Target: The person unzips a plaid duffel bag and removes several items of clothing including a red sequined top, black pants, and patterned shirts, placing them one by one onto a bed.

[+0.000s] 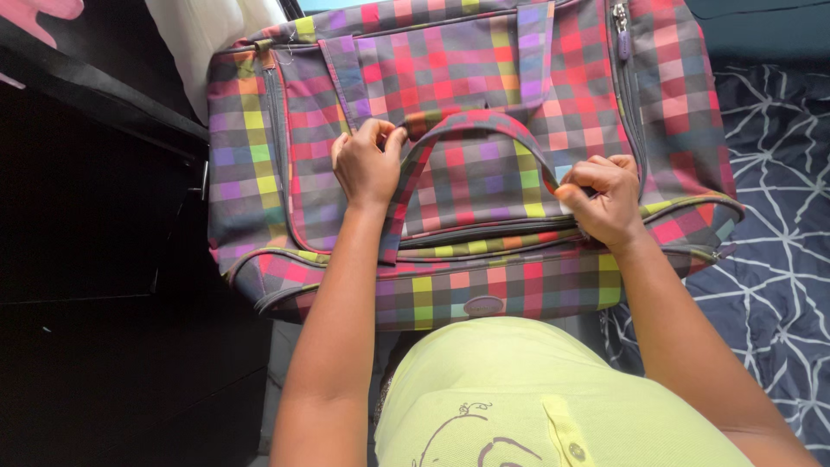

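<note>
A big checked travel bag point(467, 164) lies flat across the edge of a bed with a dark blue patterned cover point(769, 259), right in front of the person. The left hand point(367, 164) pinches one end of the arched carry handle point(480, 125), fingers pressed together on it. The right hand point(605, 199) curls shut around the other end, likely to steady it. The bag's zips look closed, so its contents stay hidden.

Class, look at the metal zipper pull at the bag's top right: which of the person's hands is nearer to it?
Right. The right hand grips the handle below the zipper pull; the left hand is far across the plaid bag.
</note>
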